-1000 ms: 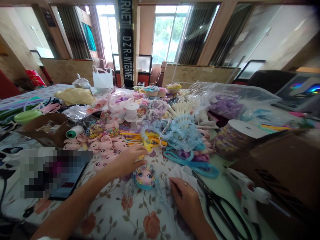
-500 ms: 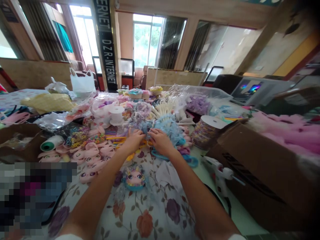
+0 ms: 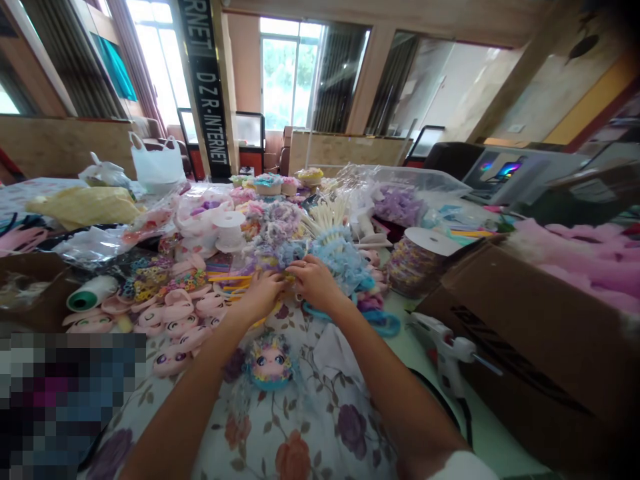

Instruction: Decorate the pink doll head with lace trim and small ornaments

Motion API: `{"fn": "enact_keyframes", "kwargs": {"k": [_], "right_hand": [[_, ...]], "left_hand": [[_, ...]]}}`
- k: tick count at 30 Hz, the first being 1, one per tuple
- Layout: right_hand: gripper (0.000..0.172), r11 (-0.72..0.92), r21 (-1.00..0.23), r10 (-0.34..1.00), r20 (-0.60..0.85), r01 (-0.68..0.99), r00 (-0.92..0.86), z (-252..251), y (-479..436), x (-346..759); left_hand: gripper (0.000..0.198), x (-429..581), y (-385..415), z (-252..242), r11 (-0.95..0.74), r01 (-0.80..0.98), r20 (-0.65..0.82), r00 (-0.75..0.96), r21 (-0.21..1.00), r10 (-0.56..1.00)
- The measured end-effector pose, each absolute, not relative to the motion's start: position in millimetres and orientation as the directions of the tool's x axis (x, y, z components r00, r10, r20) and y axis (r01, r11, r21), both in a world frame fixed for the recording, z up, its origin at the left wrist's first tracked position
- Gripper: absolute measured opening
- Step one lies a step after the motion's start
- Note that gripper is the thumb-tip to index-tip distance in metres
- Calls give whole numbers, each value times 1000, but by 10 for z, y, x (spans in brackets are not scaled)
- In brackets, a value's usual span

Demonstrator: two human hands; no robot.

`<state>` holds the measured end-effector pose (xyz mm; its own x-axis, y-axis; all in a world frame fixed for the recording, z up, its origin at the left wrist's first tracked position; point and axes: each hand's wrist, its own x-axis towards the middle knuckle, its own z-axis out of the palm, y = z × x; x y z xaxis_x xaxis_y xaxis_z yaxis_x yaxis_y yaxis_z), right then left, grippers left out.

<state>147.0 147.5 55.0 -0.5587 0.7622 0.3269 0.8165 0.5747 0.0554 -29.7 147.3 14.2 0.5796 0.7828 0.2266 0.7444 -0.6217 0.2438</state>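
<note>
Since it carries everything, the tabletop [image 3: 305, 433] comes first: floral cloth, craft stock heaped across its far half, near edge bare. A cardboard box [image 3: 525, 333] stands at the right, open side up with pink plush [image 3: 590, 260] bulging out, likely kept there as bulk stock within reach. Mid-tabletop lies the blue lace pile [image 3: 343, 257], loose and tangled, with a reel of patterned ribbon [image 3: 417, 260] just to its right. Pink doll faces [image 3: 183, 320] lie face up in a cluster at the left, probably so each print can be read at a glance.

Both arms reach forward and meet at the near edge of the lace pile. The left hand [image 3: 261, 295] is palm down, fingers bent over yellow strips [image 3: 231, 279]. The right hand [image 3: 316, 283] is knuckles up, fingertips tucked toward the left hand's. Each grip is curled and mostly closed, but the fingertips are hidden, so cannot tell what, if anything, either has hold of.

The glue gun [image 3: 447, 343] sits near the box, nozzle pointing right, away from the hands. A trimmed doll head [image 3: 270, 363] lies face up between the forearms, apart from both hands. A green-ended thread spool [image 3: 91, 293] lies on its side far left.
</note>
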Motion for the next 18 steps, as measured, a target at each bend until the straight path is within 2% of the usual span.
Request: {"fn": "enact_keyframes", "kwargs": {"k": [2, 4, 7, 13, 18], "right_hand": [[20, 615, 97, 747, 246, 783, -617, 547, 1556, 1428], [16, 586, 123, 767, 234, 801, -597, 506, 1630, 1435], [14, 515, 142, 804, 261, 845, -534, 427, 1700, 1501], [20, 394, 125, 844, 343, 910, -413, 408, 1731, 1503], [26, 461, 92, 801, 385, 882, -459, 513, 1769, 1345]], "left_hand": [[37, -273, 1456, 159, -618, 749, 232, 574, 238, 785], [42, -253, 1449, 184, -613, 756, 248, 564, 230, 788], [47, -231, 1467, 213, -590, 778, 252, 539, 215, 804], [39, -225, 1520, 172, -509, 848, 219, 474, 150, 853], [43, -234, 1499, 174, -491, 860, 265, 446, 135, 855]]}}
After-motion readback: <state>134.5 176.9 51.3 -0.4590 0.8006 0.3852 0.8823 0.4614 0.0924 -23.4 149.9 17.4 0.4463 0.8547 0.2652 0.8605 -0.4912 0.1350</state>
